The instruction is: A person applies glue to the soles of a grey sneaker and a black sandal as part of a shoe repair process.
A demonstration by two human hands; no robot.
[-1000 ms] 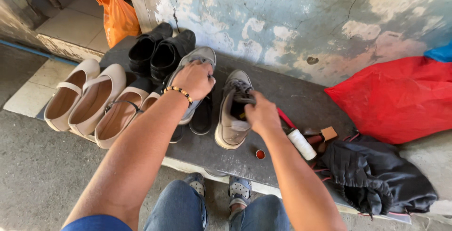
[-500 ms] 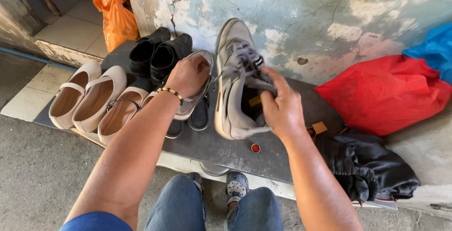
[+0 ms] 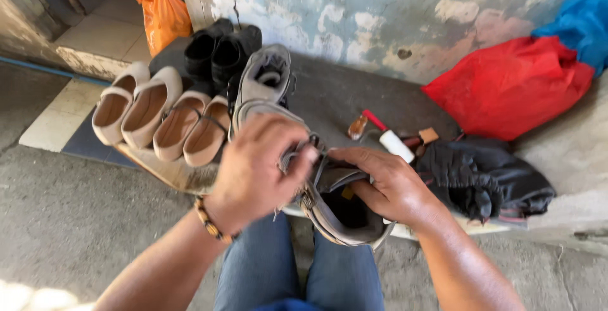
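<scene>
In the head view, both hands are closed on a grey sneaker (image 3: 329, 203) held over the lap near the middle of the frame, just off the front edge of the low table (image 3: 342, 95). The left hand (image 3: 256, 171) is wrapped over the upper and laces with its fingers curled tight, and the right hand (image 3: 389, 187) grips the collar at 4 o'clock, its fingers bent over the rim of the opening. As I judge it, the hold sits mostly on the soft upper and laces, so a tug could let the sole end drop or swing toward the second grey sneaker (image 3: 266, 80) standing at 12 o'clock. An elbow sweep to the right could likewise knock over the small white-and-red bottle (image 3: 389, 137) at 2 o'clock or the brown tin beside it. As for bags, an orange plastic bag (image 3: 158, 7) slumps at 10 o'clock by the doorway. A red bag (image 3: 506, 86) lies at 2 o'clock against the wall with a blue bag (image 3: 579, 23) behind it, and a crumpled black bag (image 3: 481, 178) sits at 3 o'clock. No label is readable on any of them.
</scene>
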